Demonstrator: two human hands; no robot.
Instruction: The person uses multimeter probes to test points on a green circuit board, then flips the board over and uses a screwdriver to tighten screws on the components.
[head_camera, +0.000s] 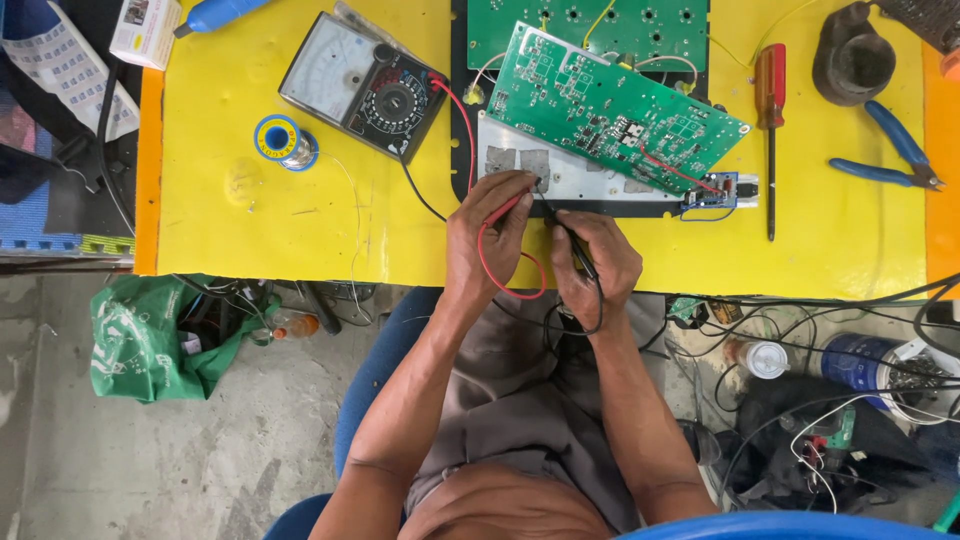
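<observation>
Your left hand (487, 240) is closed around the red probe (508, 205), pinching it between thumb and fingers. Your right hand (592, 262) is closed around the black probe (572, 240) the same way. Both tips point at the bare metal plate (590, 180) near the table's front edge, close to a grey patch there. The tips sit near each other, but you cannot tell if they really touch the metal.

The red wire (455, 125) and the black wire (418, 192) run from your hands back to the meter (360, 83), which lies on the yellow table (250, 220) to your left. So the meter looks plugged in and ready. It is too small to see where its needle stands.

A green board (610, 105) lies tilted over the plate, just past your hands. It looks like the checking has begun, with much of the board not yet probed.

The solder roll (280, 140), the red screwdriver (770, 110) and the blue pliers (890, 155) lie apart, and no hand is on them.
</observation>
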